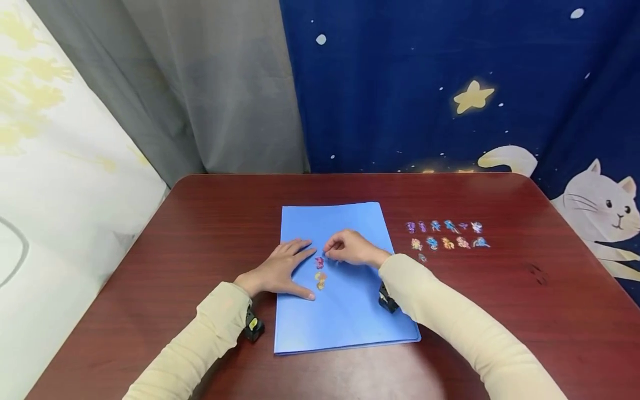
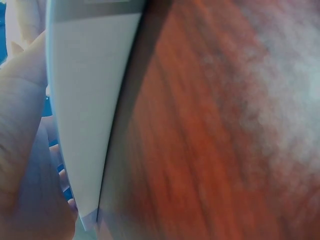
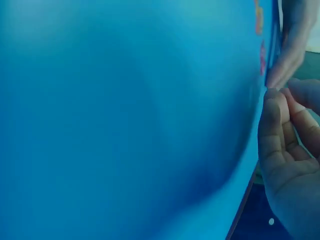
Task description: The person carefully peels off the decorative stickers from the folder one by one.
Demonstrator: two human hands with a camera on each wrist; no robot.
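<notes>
A blue folder [image 1: 350, 311] lies on the table, with a pink character sticker [image 1: 319, 263] and a yellow-orange one [image 1: 321, 280] on its middle. My left hand [image 1: 282, 270] rests on the folder's left part, fingers spread, the thumb below the yellow-orange sticker. Just right of the pink sticker, my right hand [image 1: 352, 248] has its fingers curled and fingertips together at the folder's surface. A tiny bluish sticker [image 1: 327, 258] shows at those fingertips, mostly hidden. In the right wrist view the curled right hand [image 3: 292, 145] is beside the left fingers, and its pinch is hard to see.
Several small character stickers [image 1: 448, 243] lie in rows on the dark red table [image 1: 225, 222], right of the folder. Gray and blue curtains [image 1: 380, 83] hang behind the table's far edge. A white patterned cloth [image 1: 60, 166] is at the left.
</notes>
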